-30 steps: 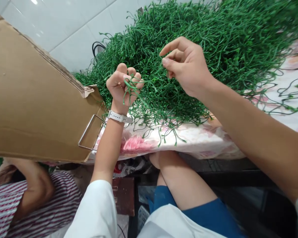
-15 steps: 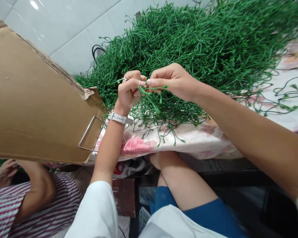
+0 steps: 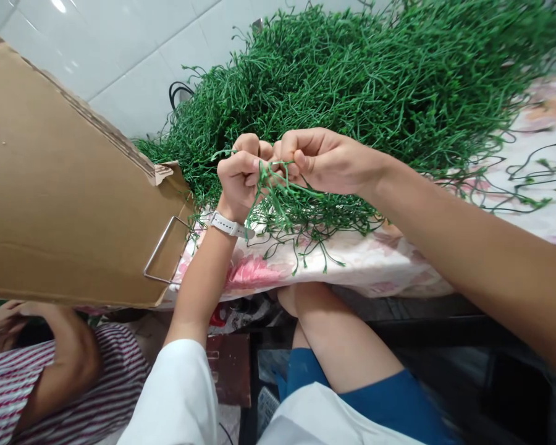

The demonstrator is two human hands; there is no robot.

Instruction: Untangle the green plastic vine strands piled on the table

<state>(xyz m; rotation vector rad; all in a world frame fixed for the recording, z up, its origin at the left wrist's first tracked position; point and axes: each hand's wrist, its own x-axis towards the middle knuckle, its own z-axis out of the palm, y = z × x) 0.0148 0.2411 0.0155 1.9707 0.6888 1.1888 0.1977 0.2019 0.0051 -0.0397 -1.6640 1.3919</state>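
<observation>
My left hand [image 3: 241,173], with a white watch strap at the wrist, is closed on several thin green artificial plant stems [image 3: 278,191] whose budded ends hang below the fingers. Right beside it, my right hand [image 3: 322,159] pinches part of the same stems between thumb and forefinger. The fingers of both hands nearly meet, and the exact grip points are partly hidden. Behind and under the hands spreads a large heap of similar green stems [image 3: 352,80]. Some loose stems trail over the front of the floral cloth [image 3: 380,262].
A big cardboard sheet or box side [image 3: 74,185] stands at the left, with a bent metal wire frame [image 3: 160,250] at its lower corner. Beyond it sits another person in a striped top [image 3: 106,377]. White tiles [image 3: 134,49] are at the back. More stems [image 3: 537,179] lie at the right.
My right hand has shifted slightly, its fingers now curled further around the stems near the left hand. The left hand stays nearly in place, still closed on the stems.
</observation>
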